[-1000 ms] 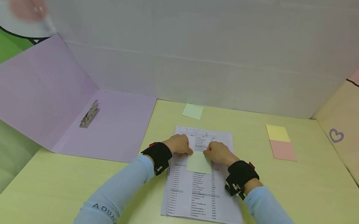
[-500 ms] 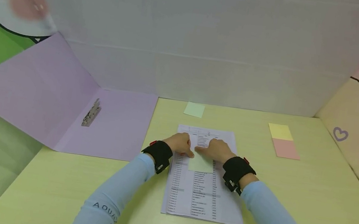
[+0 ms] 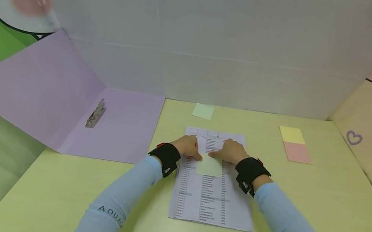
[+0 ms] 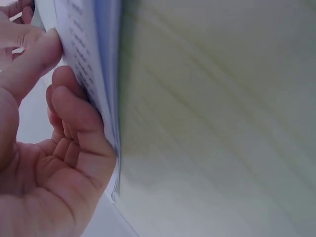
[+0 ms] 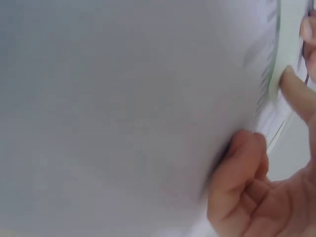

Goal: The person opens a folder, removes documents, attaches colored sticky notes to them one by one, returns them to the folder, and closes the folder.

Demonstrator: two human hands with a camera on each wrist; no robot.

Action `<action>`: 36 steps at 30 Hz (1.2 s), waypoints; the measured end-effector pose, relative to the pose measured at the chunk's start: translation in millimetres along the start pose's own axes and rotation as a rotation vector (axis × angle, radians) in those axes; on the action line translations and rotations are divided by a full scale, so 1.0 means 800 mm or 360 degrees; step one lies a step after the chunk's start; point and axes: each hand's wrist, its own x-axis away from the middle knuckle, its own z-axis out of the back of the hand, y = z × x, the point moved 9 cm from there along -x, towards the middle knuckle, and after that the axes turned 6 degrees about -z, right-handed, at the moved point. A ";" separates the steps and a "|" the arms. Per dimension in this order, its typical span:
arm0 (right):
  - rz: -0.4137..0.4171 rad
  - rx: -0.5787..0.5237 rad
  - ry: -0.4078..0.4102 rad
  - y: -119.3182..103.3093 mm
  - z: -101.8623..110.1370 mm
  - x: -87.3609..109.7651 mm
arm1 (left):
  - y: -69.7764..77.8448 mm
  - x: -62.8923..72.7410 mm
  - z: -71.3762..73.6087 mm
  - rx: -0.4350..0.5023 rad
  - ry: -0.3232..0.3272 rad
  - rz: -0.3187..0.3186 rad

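Pale-green paper square [image 3: 209,167], thumb-pressed by left hand [image 3: 187,146] and right hand [image 3: 231,151]; grips curled, empty.

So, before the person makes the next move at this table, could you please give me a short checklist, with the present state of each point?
1. Green note lies on the printed sheets: ok.
2. Left hand has its thumb at the note's upper left corner: ok.
3. Right hand has its thumb on the note: ok.
4. Note firmly stuck down: cannot tell.
5. Sheets squared up: not ok, a lower sheet shows past the top one along the left edge.
6. Purple folder open, with its metal clip uncovered: ok.
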 end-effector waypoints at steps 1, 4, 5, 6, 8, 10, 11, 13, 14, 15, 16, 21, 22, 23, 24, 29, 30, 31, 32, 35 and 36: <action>0.0009 -0.0015 -0.0001 0.004 0.001 -0.001 | 0.000 0.000 0.000 -0.0003 0.0004 0.0010; 0.0055 -0.0049 0.0004 0.014 0.004 -0.005 | -0.001 0.001 0.000 -0.0003 0.0020 0.0031; 0.0080 -0.0061 0.0007 0.016 0.005 -0.005 | -0.001 0.001 0.000 -0.0001 0.0025 0.0030; 0.0101 -0.0075 0.0011 0.018 0.006 -0.006 | -0.001 0.001 -0.001 0.0003 0.0029 0.0026; 0.0151 -0.0088 0.0013 0.020 0.007 -0.005 | 0.000 0.000 -0.002 0.0005 0.0037 0.0015; 0.0180 -0.0115 -0.0007 0.022 0.007 -0.001 | 0.001 0.001 -0.003 0.0003 0.0041 0.0007; 0.0191 -0.0121 -0.0020 0.022 0.006 0.002 | 0.001 0.001 -0.004 0.0000 0.0041 0.0005; 0.0196 -0.0136 -0.0045 0.022 0.005 0.008 | 0.001 0.002 -0.005 -0.0009 0.0040 0.0009; 0.0187 -0.0149 -0.0057 0.021 0.005 0.011 | 0.001 0.003 -0.005 -0.0012 0.0039 0.0011; 0.0177 -0.0156 -0.0072 0.021 0.004 0.012 | 0.001 0.003 -0.006 -0.0014 0.0037 0.0011; 0.0157 -0.0155 -0.0081 0.020 0.003 0.013 | 0.002 0.003 -0.006 -0.0019 0.0038 0.0010; 0.0094 -0.0024 -0.0040 0.010 0.001 0.008 | 0.004 0.002 -0.006 -0.0023 0.0032 -0.0006; 0.0085 0.0020 -0.0020 0.006 0.001 0.007 | 0.005 0.002 -0.006 -0.0020 0.0029 -0.0010; 0.0083 0.0062 -0.0005 0.002 0.001 0.006 | 0.005 0.002 -0.007 -0.0012 0.0020 -0.0008; 0.0076 0.0106 0.0011 -0.002 -0.001 0.004 | 0.005 0.002 -0.008 -0.0006 0.0012 -0.0008; 0.0028 0.0260 0.0040 -0.019 -0.010 -0.003 | 0.004 0.004 -0.009 0.0018 0.0008 -0.0005; 0.0020 0.0271 0.0046 -0.022 -0.011 -0.004 | 0.003 0.004 -0.009 0.0012 0.0014 -0.0005; 0.0010 0.0275 0.0048 -0.024 -0.012 -0.004 | 0.003 0.004 -0.009 0.0010 0.0017 -0.0004; 0.0003 0.0271 0.0050 -0.026 -0.011 -0.004 | 0.003 0.004 -0.009 0.0008 0.0022 -0.0004; -0.0024 0.0251 0.0065 -0.028 -0.009 -0.004 | 0.003 0.004 -0.008 0.0010 0.0027 -0.0009; -0.0027 0.0247 0.0072 -0.028 -0.008 -0.004 | 0.004 0.004 -0.007 0.0015 0.0029 -0.0016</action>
